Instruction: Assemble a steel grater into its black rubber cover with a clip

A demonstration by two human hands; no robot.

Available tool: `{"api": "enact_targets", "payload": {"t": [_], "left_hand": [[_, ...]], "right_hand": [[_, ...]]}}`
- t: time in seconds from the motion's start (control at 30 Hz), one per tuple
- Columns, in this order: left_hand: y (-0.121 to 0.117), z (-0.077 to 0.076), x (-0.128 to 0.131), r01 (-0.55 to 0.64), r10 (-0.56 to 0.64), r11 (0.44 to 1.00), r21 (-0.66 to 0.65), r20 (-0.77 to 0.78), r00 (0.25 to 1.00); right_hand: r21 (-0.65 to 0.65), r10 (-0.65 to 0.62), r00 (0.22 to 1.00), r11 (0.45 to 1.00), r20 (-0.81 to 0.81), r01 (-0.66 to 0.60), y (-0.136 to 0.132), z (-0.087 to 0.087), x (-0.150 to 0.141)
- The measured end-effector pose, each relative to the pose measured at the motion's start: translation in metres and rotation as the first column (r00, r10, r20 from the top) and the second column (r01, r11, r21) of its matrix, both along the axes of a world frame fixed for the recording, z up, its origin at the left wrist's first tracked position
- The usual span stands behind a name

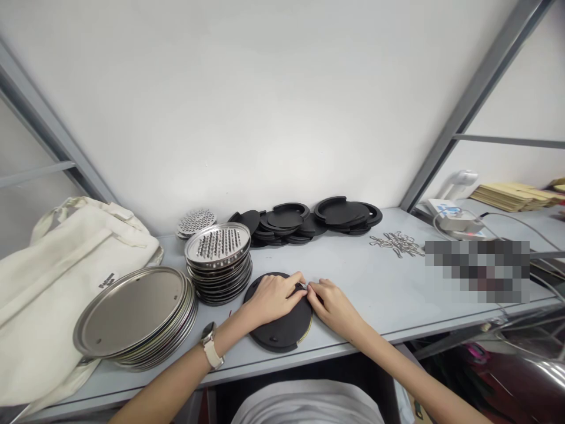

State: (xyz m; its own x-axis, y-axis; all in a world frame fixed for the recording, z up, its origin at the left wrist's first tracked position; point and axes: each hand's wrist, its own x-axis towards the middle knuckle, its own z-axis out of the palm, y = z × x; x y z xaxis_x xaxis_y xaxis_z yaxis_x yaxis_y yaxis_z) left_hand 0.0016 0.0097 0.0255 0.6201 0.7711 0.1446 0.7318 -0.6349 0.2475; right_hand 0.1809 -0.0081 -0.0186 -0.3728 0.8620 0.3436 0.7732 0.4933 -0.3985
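Observation:
A round black plate (pixel 282 327) lies flat on the shelf near its front edge, with a thin yellow strip showing along its right rim. Across its upper part rests my left hand (pixel 277 294), closed, thumb and forefinger pinched at the plate's right edge around a small shiny metal piece (pixel 302 285). My right hand (pixel 330 303) is closed too, its fingertips pressed together at the same edge, touching or nearly touching the left fingers. What the right fingertips hold is hidden. A stack of grater discs (pixel 218 244) stands left of the plate.
Large round metal plates (pixel 132 312) are stacked at the left, beside a cream canvas bag (pixel 57 294). Black plastic rings and discs (pixel 286 219) are piled against the wall. Bent metal wire pieces (pixel 399 244) lie right of them. A white device with cables (pixel 454 215) stands farther right.

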Motion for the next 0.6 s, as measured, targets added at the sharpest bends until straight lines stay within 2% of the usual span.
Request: {"api": "enact_targets", "payload": {"t": [0.6], "left_hand": [[-0.0011, -0.0038, -0.0012, 0.026, -0.027, 0.999, 0.034, 0.010, 1.000]], "right_hand": [[0.000, 0.023, 1.000, 1.000, 0.001, -0.023, -0.0005, 0.0008, 0.0010]]}}
